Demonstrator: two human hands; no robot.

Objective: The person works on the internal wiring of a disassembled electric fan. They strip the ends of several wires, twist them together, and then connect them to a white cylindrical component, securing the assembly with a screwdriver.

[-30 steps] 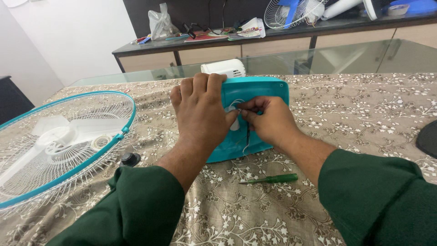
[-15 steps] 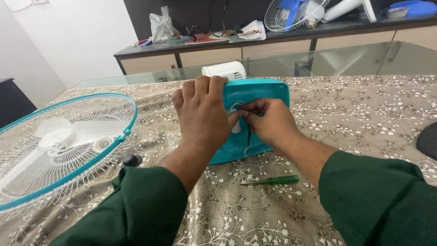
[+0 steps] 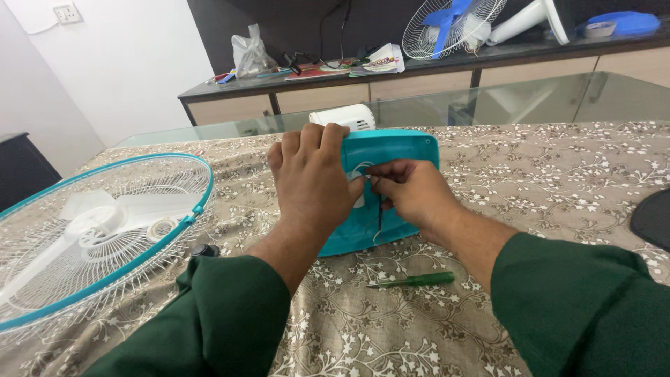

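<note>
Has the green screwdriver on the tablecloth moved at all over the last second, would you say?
No. The green screwdriver lies in the same spot on the patterned tablecloth, just below the teal fan base, apart from both hands.

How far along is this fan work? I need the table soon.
Already apart: the fan guard with blades lies separate on the tablecloth. In hand: left hand steadies the teal base while right hand pinches thin wires there. The green screwdriver lies unused; nothing looks reassembled.
</note>
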